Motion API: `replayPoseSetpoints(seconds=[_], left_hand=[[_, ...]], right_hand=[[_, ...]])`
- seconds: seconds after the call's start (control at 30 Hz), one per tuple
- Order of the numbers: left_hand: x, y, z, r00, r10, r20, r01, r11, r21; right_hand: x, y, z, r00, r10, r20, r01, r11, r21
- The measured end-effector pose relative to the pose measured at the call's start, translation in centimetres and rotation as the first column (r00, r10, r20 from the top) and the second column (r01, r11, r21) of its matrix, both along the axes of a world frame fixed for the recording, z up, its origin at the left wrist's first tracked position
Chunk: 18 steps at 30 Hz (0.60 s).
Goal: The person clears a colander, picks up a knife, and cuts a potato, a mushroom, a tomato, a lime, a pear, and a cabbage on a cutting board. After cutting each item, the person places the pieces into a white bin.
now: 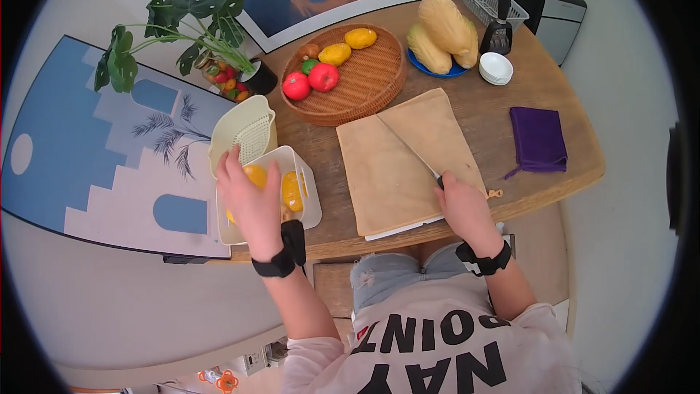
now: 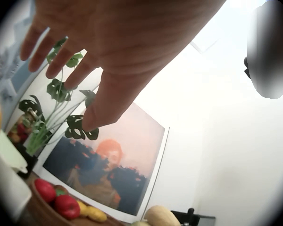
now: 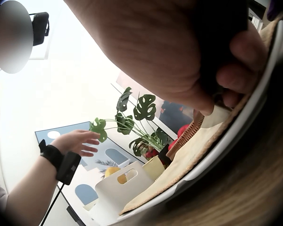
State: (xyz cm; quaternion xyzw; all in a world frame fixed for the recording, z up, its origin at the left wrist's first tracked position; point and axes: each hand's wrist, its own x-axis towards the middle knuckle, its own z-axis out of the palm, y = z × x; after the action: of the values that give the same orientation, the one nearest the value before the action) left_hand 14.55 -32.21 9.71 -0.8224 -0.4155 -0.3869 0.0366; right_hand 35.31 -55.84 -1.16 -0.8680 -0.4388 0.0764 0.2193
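My left hand (image 1: 251,193) hovers over a white bin (image 1: 313,204), its fingers spread and nothing in its grasp. Inside that bin lie yellow fruits (image 1: 293,191), some partly covered by the hand. The left wrist view also shows this hand (image 2: 108,52) with extended fingers. At the near right of a tan cutting board (image 1: 375,182), my right hand (image 1: 464,208) grips the black handle of a knife (image 1: 407,144). The blade points away to the far left across the board. In the right wrist view the curled fingers (image 3: 243,77) wrap the dark handle.
Behind the bin stands a cream colander (image 1: 248,128). A round wicker tray (image 1: 375,80) holds tomatoes and yellow fruits. Large pale yellow squashes (image 1: 446,25) rest on a blue plate (image 1: 458,70). White bowls (image 1: 496,68) and a folded purple cloth (image 1: 538,140) are at the right.
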Motion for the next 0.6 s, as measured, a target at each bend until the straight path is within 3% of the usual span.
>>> replayPoseSetpoints(seconds=[0.07,0.2,0.3,0.4,0.53,0.6], left_hand=[[3.1,1.4,0.5,0.981,-0.190,0.049,0.192,0.981,-0.039],[10.5,7.8,-3.3,0.943,-0.330,-0.045,0.317,0.932,-0.177],[14.8,11.0,-5.6,0.931,-0.341,-0.132,0.295,0.913,-0.281],[17.8,14.3,-7.8,0.911,-0.323,-0.255,0.285,0.942,-0.175],[20.4,17.6,-9.6,0.858,-0.345,-0.381,0.295,0.938,-0.184],[21.0,17.9,-10.1,0.849,-0.315,-0.425,0.231,0.943,-0.239]], right_hand=[[0.2,0.0,0.0,1.000,0.005,-0.001,-0.005,1.000,0.014],[0.2,0.2,0.0,1.000,-0.007,-0.019,0.006,1.000,-0.026],[0.3,0.1,0.2,0.999,-0.005,-0.034,0.005,1.000,-0.024],[0.7,0.2,0.1,0.999,0.000,-0.045,-0.001,1.000,-0.026],[0.9,0.3,0.8,0.996,-0.001,-0.094,-0.004,0.999,-0.052],[1.0,0.4,1.1,0.993,-0.002,-0.119,-0.006,0.998,-0.070]])
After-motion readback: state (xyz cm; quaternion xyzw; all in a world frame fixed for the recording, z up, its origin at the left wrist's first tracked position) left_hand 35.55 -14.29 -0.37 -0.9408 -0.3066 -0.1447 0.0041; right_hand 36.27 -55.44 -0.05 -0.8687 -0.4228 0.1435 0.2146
